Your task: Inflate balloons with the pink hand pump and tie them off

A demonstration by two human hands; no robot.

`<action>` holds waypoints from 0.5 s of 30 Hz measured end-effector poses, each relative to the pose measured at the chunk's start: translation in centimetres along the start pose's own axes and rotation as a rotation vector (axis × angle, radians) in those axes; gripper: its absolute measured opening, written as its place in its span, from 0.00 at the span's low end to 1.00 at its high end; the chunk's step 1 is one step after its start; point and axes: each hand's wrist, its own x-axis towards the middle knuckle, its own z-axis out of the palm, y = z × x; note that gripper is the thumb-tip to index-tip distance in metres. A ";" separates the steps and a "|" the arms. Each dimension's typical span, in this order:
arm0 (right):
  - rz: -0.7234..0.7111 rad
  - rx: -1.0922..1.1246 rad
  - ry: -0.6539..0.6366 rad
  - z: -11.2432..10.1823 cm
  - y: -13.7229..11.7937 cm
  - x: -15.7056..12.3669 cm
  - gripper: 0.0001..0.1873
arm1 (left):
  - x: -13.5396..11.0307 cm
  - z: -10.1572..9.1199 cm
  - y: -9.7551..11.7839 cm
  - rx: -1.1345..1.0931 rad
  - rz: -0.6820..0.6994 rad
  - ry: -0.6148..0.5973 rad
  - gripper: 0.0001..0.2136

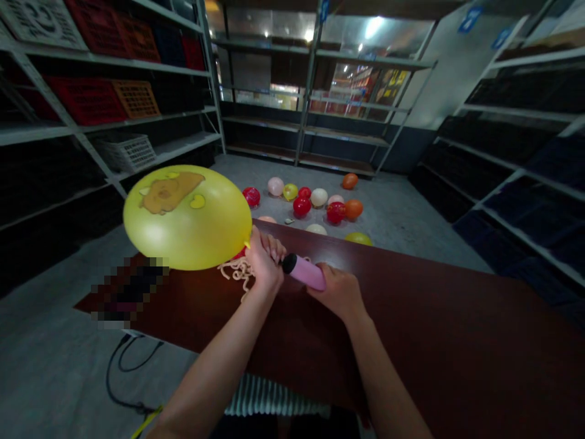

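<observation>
A large yellow balloon [183, 225] with a brown cartoon animal printed on it is inflated and points off to the left. My left hand [264, 259] is closed around the balloon's neck, over the table. Right beside its fingers is the black end of a pink hand pump [308, 272]; whether the nozzle sits inside the neck is hidden by the fingers. My right hand [340, 289] is wrapped round the pump's pink barrel. Beneath the left hand lie pale uninflated long balloons [235, 271] in a tangle, with a bit of red beside them.
The dark red-brown table [434, 323] spans the front. Several inflated balloons, among them a red one [301, 206] and an orange one [353, 209], lie on the floor beyond it. Shelves with crates [86, 100] line the left. A black cable [109, 378] hangs at lower left.
</observation>
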 end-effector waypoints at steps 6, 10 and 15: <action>0.018 0.225 0.095 0.3 -1.7 0.6 0.31 | -0.2 1.7 -0.8 0.112 -0.020 -0.086 0.31; 0.068 0.397 0.125 -0.4 -3.4 1.2 0.32 | 0.0 3.1 -0.2 0.268 -0.070 -0.298 0.30; 0.174 0.682 -0.009 -1.8 -5.2 0.5 0.33 | 1.4 2.6 0.4 0.493 -0.312 -0.446 0.23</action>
